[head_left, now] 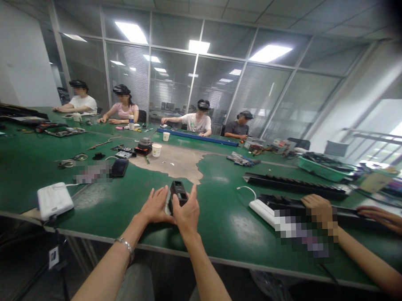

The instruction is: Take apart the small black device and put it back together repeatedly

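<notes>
My right hand [187, 209] grips a small black box-shaped device [178, 190] close to the front edge of the green table [220, 211]. Two squarish recesses show on the device's upper face. To its left is my left hand [155, 207], fingers stretched out and thumb pointing toward the device's lower end. Whether that thumb touches the device I cannot tell. A metal bracelet [125, 246] circles my left wrist.
On the left lie a white power adapter [55, 200] and a dark phone [119, 168]. Paper cups [156, 150] stand farther back. At right, a co-worker's hand [318, 209] rests by long black strips [294, 185] and a white power strip [262, 211]. Several people sit across the table.
</notes>
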